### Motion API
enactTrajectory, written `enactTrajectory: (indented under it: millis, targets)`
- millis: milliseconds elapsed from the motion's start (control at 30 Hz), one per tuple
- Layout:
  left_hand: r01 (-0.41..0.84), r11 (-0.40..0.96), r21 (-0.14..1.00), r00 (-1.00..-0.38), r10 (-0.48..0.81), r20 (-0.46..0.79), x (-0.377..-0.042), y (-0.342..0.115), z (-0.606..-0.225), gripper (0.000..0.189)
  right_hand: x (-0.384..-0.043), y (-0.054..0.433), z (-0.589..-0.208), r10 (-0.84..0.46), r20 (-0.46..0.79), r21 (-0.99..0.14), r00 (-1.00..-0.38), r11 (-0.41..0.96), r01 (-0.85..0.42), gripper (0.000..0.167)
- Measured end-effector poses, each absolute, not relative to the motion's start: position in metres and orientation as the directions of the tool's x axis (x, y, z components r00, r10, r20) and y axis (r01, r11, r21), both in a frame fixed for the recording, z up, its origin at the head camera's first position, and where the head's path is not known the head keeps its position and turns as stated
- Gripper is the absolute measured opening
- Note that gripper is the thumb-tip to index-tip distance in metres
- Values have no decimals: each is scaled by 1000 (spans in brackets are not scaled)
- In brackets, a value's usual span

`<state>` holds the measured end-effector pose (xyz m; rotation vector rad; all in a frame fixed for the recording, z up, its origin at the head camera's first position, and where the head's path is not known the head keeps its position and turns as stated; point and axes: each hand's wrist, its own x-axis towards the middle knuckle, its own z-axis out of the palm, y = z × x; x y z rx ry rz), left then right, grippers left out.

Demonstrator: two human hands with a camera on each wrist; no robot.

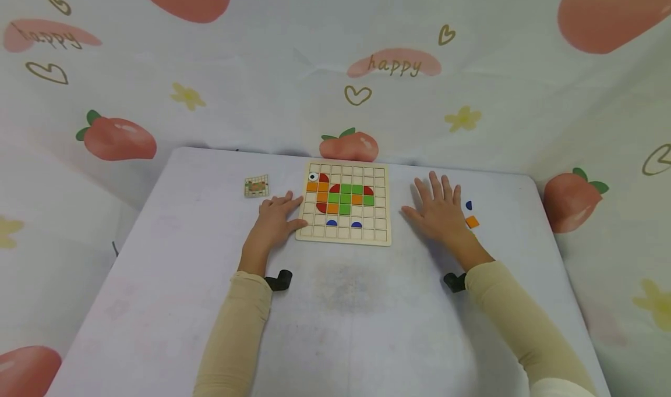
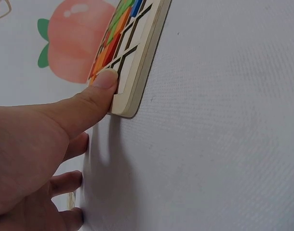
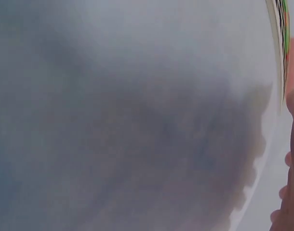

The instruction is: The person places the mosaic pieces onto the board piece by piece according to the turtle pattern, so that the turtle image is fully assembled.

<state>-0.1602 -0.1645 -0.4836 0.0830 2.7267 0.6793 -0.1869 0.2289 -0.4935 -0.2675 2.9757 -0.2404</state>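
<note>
A square wooden grid board [image 1: 378, 223] lies on the table, bearing green and orange squares, red quarter-rounds, two blue half-rounds and a round eye piece [image 1: 313, 177]. My left hand [image 1: 272, 219] is at its left edge, fingers spread loosely. In the left wrist view, the thumb [image 2: 96, 91] rests on the corner of the board's rim [image 2: 143, 79]. Right of the board, my right hand [image 1: 439, 213] is held palm down with fingers spread, holding nothing. Beside it lie a loose blue half-round [image 1: 469, 205] and an orange square [image 1: 472, 222].
A small picture card [image 1: 256, 186] with a coloured grid pattern lies left of the board, beyond the left hand. Behind the white-covered table [image 1: 346, 350] hangs a curtain [image 1: 293, 82] printed with fruit and hearts. Black wrist mounts [image 1: 279, 280] sit at both wrists.
</note>
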Motion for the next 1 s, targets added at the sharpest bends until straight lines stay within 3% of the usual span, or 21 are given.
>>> enactTrajectory:
  millis: [367,667,1000]
  targets:
    - [-27,885,464,-945,130,-301,-160,-163,-482,75,-181,280,-498,-125,-171,-227,-977,970,-84,89]
    - [-20,893,450,-945,130,-301,-161,-164,-485,75,-178,317,-492,-106,-226,-267,-968,963,-43,84]
    - [-32,889,457,-944,123,-305,-161,-163,-484,76,-179,341,-493,-85,-222,-362,-971,932,1,60]
